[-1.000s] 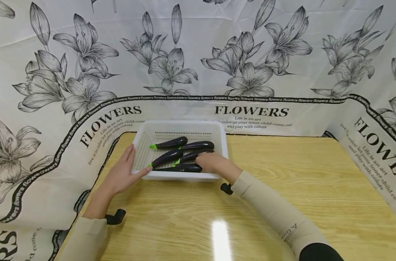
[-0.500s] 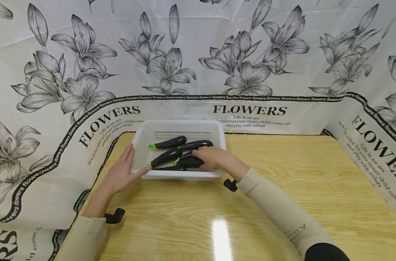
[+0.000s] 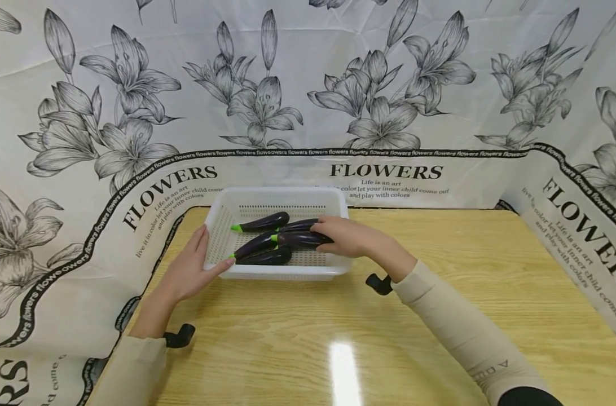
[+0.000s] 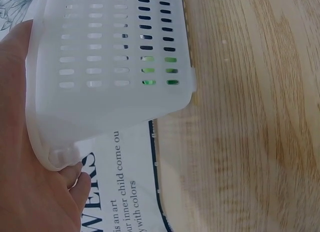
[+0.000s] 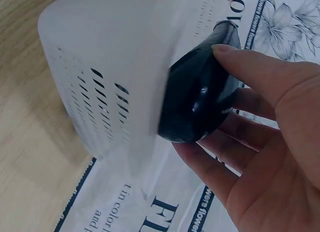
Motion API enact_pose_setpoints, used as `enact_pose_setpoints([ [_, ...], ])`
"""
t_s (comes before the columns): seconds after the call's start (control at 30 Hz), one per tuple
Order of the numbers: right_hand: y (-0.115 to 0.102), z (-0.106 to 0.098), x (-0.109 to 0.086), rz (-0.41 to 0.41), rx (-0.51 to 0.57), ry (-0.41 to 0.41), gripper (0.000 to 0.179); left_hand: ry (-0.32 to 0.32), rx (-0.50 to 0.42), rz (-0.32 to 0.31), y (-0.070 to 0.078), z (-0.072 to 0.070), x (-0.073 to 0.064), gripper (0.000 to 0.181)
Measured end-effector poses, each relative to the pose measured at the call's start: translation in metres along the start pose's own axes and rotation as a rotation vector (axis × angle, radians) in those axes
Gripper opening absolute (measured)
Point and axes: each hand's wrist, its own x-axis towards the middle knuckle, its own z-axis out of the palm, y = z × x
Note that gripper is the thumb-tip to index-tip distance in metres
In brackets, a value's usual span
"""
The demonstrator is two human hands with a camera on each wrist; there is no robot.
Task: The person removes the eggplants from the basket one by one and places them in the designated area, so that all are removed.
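A white perforated plastic basket [image 3: 282,271] sits at the back of the table with several dark purple, green-capped eggplants in it. My left hand [image 3: 188,269] grips its left side, thumb over the near left corner of the rim. The left wrist view has the slotted basket wall [image 4: 110,104] beside the palm. With thumb and fingers, my right hand [image 3: 352,237] holds an eggplant [image 3: 299,240] by its rounded end, its green cap pointing left, above the others. In the right wrist view this eggplant [image 5: 200,94] is close by the basket's rim.
The wooden table [image 3: 267,332] extends in front of and to the right of the basket. Behind and at the sides hangs a white cloth [image 3: 298,124] printed with black flowers and lettering. A light glare lies on the table's front.
My right hand has picked up an eggplant from the near right of the basket, raising it and moving slightly right. Another front eggplant shows more fully now. The left hand stays on the basket.
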Motion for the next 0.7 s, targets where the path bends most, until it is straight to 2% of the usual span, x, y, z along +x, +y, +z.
enact_pose_setpoints([
  [0.07,0.002,-0.003,-0.006,-0.013,0.009,0.033,0.045,-0.002,-0.001,0.002,0.001,0.0,0.0,0.109],
  [0.3,0.011,-0.016,-0.029,0.026,0.112,0.127,0.046,-0.003,-0.003,0.003,0.003,0.0,-0.002,0.108],
  [0.53,0.031,-0.02,-0.052,0.036,0.125,0.254,0.039,-0.003,0.003,-0.004,0.003,-0.001,-0.001,0.108],
  [0.7,0.048,-0.017,-0.068,0.099,0.147,0.267,0.042,0.004,0.001,0.001,0.002,0.0,-0.001,0.108],
])
